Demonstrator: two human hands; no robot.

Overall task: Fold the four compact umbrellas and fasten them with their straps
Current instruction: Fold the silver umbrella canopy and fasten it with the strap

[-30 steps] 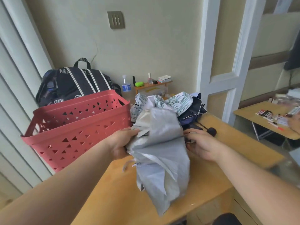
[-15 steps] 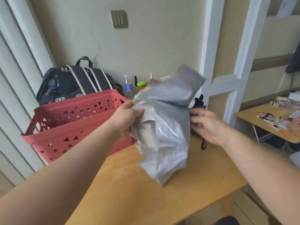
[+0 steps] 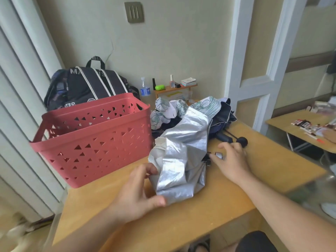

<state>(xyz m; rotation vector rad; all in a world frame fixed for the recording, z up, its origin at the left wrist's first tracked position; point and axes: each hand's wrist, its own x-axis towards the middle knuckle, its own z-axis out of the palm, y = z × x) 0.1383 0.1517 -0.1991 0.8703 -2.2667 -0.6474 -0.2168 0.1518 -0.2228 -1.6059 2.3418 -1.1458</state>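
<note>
- Silver umbrella (image 3: pixel 181 157) lies crumpled mid-worktop (image 3: pixel 209 213), just beside the red basket (image 3: pixel 94 140) at its 9 o'clock.
- Left hand (image 3: pixel 138 193), grip spread, touches the canopy's lower edge.
- Right hand (image 3: pixel 231 160), fingers loosely spread, rests at 3 o'clock.
- Patterned umbrella (image 3: pixel 174 110) and dark umbrella (image 3: pixel 221 115) piled at 12 o'clock.

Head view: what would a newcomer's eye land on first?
The crumpled silver umbrella lies mid-desk, between the left hand at its near edge and the right hand by its dark frame. Left of it stands a red perforated basket. Behind it lie more unfolded umbrellas, one white-patterned, one dark navy.
</note>
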